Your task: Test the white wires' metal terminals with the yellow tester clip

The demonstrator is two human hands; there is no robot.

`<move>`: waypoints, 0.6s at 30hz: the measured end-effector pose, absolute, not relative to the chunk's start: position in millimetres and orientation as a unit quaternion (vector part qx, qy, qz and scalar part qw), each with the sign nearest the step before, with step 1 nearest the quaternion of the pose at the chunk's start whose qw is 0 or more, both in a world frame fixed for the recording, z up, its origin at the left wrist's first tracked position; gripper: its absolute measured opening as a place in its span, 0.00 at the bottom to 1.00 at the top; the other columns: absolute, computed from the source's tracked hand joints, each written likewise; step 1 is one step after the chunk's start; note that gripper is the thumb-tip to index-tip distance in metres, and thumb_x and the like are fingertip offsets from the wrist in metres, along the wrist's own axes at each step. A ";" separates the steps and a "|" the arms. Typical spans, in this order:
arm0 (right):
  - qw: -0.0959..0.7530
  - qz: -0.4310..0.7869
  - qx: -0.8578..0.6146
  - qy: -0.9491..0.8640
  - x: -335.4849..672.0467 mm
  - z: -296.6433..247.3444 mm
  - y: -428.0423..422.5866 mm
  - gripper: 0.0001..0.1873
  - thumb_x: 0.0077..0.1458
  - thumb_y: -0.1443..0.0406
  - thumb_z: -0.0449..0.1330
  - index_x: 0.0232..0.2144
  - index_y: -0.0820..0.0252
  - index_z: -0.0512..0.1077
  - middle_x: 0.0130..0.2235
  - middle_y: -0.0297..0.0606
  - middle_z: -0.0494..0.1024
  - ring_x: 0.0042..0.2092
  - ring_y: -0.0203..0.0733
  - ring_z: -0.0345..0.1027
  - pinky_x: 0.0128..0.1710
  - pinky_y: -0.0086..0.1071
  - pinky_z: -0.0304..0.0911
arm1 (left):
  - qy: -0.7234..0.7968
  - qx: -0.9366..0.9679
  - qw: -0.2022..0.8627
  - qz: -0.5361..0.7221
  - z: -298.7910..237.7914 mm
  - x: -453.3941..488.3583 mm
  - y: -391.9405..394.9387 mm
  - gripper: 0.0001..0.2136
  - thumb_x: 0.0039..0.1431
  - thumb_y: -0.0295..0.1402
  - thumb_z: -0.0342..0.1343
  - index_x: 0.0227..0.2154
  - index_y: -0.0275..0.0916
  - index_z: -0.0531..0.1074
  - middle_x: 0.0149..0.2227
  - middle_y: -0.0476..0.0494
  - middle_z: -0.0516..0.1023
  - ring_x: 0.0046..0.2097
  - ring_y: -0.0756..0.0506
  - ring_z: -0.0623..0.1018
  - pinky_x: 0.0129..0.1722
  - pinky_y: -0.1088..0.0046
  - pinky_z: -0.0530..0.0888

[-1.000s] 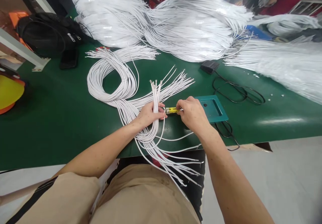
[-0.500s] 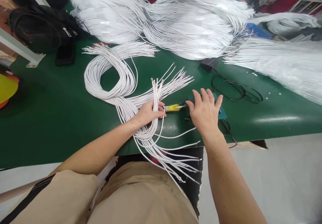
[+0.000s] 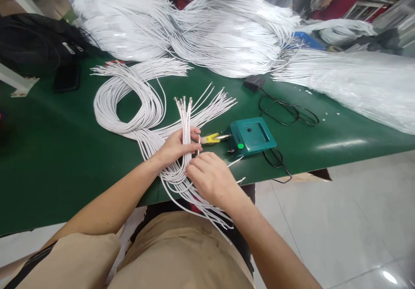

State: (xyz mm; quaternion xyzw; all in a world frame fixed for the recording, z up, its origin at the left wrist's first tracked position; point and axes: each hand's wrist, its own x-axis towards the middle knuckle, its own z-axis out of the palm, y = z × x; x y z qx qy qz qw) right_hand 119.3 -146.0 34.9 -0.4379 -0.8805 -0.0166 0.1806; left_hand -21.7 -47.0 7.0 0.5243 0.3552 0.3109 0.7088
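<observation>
A bundle of white wires [image 3: 186,124] stands up through my left hand [image 3: 177,146], which is closed around it, metal-tipped ends pointing away from me. One separate white wire end shows at the left fingertips, beside a yellow-sleeved metal tip [image 3: 212,138] on the teal box [image 3: 256,134]. Just below these fingers is my right hand [image 3: 212,178], its fingers curled in against the wires. Whatever they pinch is hidden behind the knuckles. More wires of the bundle hang over the table edge toward my lap.
A coiled bundle of white wires [image 3: 100,107] lies on the green table [image 3: 65,159]. Large heaps of white wires [image 3: 227,33] fill the back. A black adapter [image 3: 254,82] with its cord, a phone [image 3: 66,78] and a black bag [image 3: 29,42] lie around. People stand beyond.
My right hand has come off the teal box and moved left and toward me, its spread fingers now curled by the wires. The box's top is uncovered. My left hand keeps its hold.
</observation>
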 end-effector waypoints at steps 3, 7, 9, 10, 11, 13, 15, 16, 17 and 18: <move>0.124 -0.035 -0.464 -0.876 106.8 24.9 -156.0 0.10 0.60 0.73 0.50 0.30 0.61 0.69 0.31 0.39 0.72 0.35 0.44 0.61 0.40 0.39 0.57 | 0.374 0.522 0.706 0.298 8.4 -22.6 -48.4 0.22 0.45 0.34 0.68 0.43 0.38 0.69 0.39 0.46 0.77 0.37 0.47 0.80 0.37 0.72 0.74; 0.088 -0.028 -0.504 -0.859 108.8 19.5 -160.3 0.09 0.60 0.72 0.49 0.31 0.61 0.68 0.31 0.40 0.71 0.36 0.45 0.60 0.37 0.39 0.56 | 0.407 0.545 0.679 0.277 7.9 -24.0 -47.9 0.18 0.47 0.39 0.66 0.39 0.36 0.72 0.44 0.41 0.78 0.44 0.44 0.78 0.41 0.71 0.73; 0.067 -0.017 -0.520 -0.852 109.6 20.2 -163.5 0.09 0.60 0.72 0.50 0.30 0.61 0.67 0.30 0.40 0.71 0.37 0.46 0.60 0.37 0.39 0.56 | 0.417 0.541 0.675 0.281 5.7 -24.6 -46.7 0.17 0.47 0.41 0.66 0.37 0.36 0.73 0.41 0.43 0.78 0.44 0.45 0.77 0.41 0.72 0.73; 0.058 -0.010 -0.530 -0.846 108.8 20.8 -166.1 0.08 0.60 0.72 0.50 0.30 0.61 0.67 0.30 0.40 0.71 0.37 0.46 0.61 0.36 0.39 0.56 | 0.421 0.538 0.673 0.285 4.5 -24.9 -46.2 0.16 0.48 0.42 0.65 0.36 0.36 0.74 0.38 0.44 0.78 0.41 0.46 0.77 0.40 0.73 0.72; 0.051 -0.001 -0.544 -0.838 107.3 21.4 -169.6 0.08 0.59 0.72 0.50 0.29 0.61 0.67 0.30 0.40 0.71 0.37 0.46 0.61 0.36 0.39 0.57 | 0.425 0.534 0.672 0.286 3.5 -25.1 -45.9 0.16 0.48 0.42 0.65 0.36 0.36 0.74 0.35 0.45 0.77 0.38 0.48 0.77 0.38 0.74 0.72; 0.042 0.017 -0.574 -0.818 102.4 22.3 -179.3 0.08 0.59 0.73 0.50 0.30 0.61 0.66 0.31 0.40 0.71 0.36 0.46 0.63 0.35 0.39 0.58 | 0.431 0.525 0.678 0.279 2.7 -25.2 -46.1 0.17 0.47 0.42 0.66 0.37 0.36 0.74 0.30 0.48 0.76 0.33 0.50 0.75 0.35 0.75 0.71; 0.041 0.037 -0.598 -0.800 96.3 22.7 -191.0 0.07 0.56 0.74 0.51 0.31 0.61 0.66 0.31 0.40 0.71 0.34 0.46 0.64 0.31 0.38 0.58 | 0.432 0.513 0.692 0.269 3.7 -24.5 -47.4 0.19 0.46 0.41 0.67 0.39 0.36 0.74 0.29 0.48 0.76 0.32 0.50 0.76 0.34 0.74 0.71; 0.046 0.055 -0.603 -0.794 93.7 23.0 -196.4 0.07 0.55 0.75 0.52 0.32 0.61 0.66 0.32 0.40 0.71 0.33 0.46 0.65 0.29 0.37 0.58 | 0.429 0.507 0.698 0.267 4.7 -23.9 -48.3 0.20 0.44 0.40 0.68 0.40 0.36 0.73 0.29 0.49 0.76 0.32 0.50 0.76 0.35 0.74 0.72; 0.052 0.079 -0.606 -0.790 91.9 23.7 -200.7 0.07 0.54 0.75 0.53 0.32 0.62 0.67 0.31 0.40 0.72 0.32 0.46 0.65 0.27 0.36 0.57 | 0.426 0.503 0.702 0.269 5.6 -23.1 -49.3 0.21 0.43 0.39 0.69 0.40 0.36 0.73 0.30 0.49 0.75 0.32 0.50 0.77 0.35 0.74 0.72; 0.059 0.106 -0.605 -0.787 91.3 25.0 -203.1 0.06 0.53 0.74 0.54 0.32 0.62 0.67 0.31 0.40 0.72 0.31 0.45 0.66 0.25 0.36 0.56 | 0.422 0.502 0.704 0.271 6.5 -22.3 -50.3 0.21 0.43 0.38 0.69 0.40 0.36 0.72 0.31 0.50 0.75 0.32 0.49 0.77 0.35 0.73 0.73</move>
